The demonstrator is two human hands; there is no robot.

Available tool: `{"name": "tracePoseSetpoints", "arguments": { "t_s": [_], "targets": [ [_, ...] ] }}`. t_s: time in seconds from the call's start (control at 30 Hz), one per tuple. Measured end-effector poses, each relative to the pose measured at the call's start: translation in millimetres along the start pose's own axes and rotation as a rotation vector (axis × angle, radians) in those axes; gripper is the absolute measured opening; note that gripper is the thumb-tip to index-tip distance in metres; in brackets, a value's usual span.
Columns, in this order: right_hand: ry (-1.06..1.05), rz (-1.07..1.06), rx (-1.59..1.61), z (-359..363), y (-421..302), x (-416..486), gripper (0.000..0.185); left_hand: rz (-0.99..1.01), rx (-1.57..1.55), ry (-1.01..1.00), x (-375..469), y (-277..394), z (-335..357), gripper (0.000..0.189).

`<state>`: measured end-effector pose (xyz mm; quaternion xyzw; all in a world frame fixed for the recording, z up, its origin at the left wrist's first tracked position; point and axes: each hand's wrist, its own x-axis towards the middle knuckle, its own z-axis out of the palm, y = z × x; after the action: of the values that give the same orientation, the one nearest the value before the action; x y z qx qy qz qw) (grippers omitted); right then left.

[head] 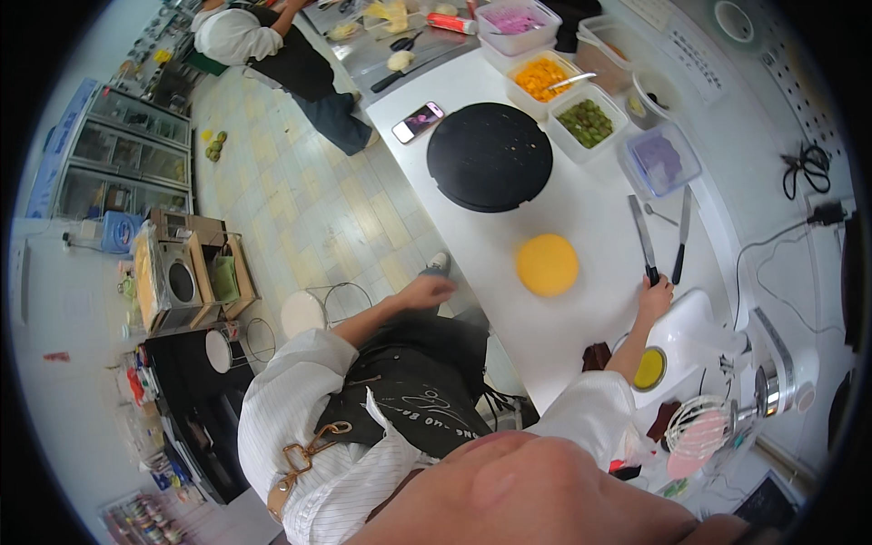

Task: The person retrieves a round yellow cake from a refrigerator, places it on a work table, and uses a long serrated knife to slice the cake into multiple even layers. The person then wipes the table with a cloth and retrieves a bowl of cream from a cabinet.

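On the right of the white worktable (504, 313), my right hand (655, 300) has its fingers around the black handle of a long metal icing spatula (641, 228), whose blade lies along the tabletop. A second black-handled spatula or knife (683, 228) and a small spoon (661, 214) lie beside it. My left hand (428, 293) hangs beyond the table's left edge, loosely curled and slightly blurred, with nothing visible in it. Between my hands and farther forward sits a round yellow cake layer (547, 265). Behind that is a black round turntable or plate (490, 157) with a few crumbs.
Tubs of orange fruit pieces (541, 78), green fruit pieces (584, 124) and purple filling (659, 160) line the back right. A phone (417, 122) lies by the left edge. A stand mixer (770, 388) is at right. Another person (293, 68) stands at the far left.
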<state>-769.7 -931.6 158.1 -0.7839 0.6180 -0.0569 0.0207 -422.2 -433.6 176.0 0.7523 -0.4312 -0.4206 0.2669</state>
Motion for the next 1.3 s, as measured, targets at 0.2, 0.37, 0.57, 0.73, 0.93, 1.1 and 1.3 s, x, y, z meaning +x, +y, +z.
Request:
{"name": "tracePoseSetpoints", "arguments": {
  "t_s": [0.2, 0.37, 0.57, 0.73, 0.93, 1.1, 1.3],
  "targets": [
    [0.189, 0.383, -0.11, 33.4, 25.9, 52.5, 0.055, -0.278, -0.105, 0.181, -44.1, -75.6, -50.8, 0.028],
    [0.613, -0.122, 0.119, -14.8, -22.4, 26.0, 0.05, -0.328, 0.162, 0.663, -2.1, -145.6, -162.5, 0.022],
    [0.555, 0.399, 0.679, -129.0, -171.9, -153.7, 0.038, -0.089, 0.396, 1.028, 233.0, -155.2, -406.7, 0.037],
    [0.481, 0.532, 0.676, -121.1, -238.3, -261.8, 0.041, -0.128, 0.765, 0.511, 386.2, -166.2, -512.2, 0.032],
    [0.043, 0.351, 0.823, -166.6, -384.5, -318.2, 0.033, 0.237, 0.358, 0.03, 327.7, -145.6, -565.1, 0.031],
    [-0.412, -0.145, 1.406, -184.7, -611.7, -241.5, 0.056, 0.002, -0.819, -0.829, 145.6, -43.9, -418.2, 0.021],
    [-0.068, 0.396, 1.329, -185.7, -454.8, -307.8, 0.027, 0.317, -0.497, -1.217, 46.2, 92.3, -237.5, 0.045]
  ]
}}
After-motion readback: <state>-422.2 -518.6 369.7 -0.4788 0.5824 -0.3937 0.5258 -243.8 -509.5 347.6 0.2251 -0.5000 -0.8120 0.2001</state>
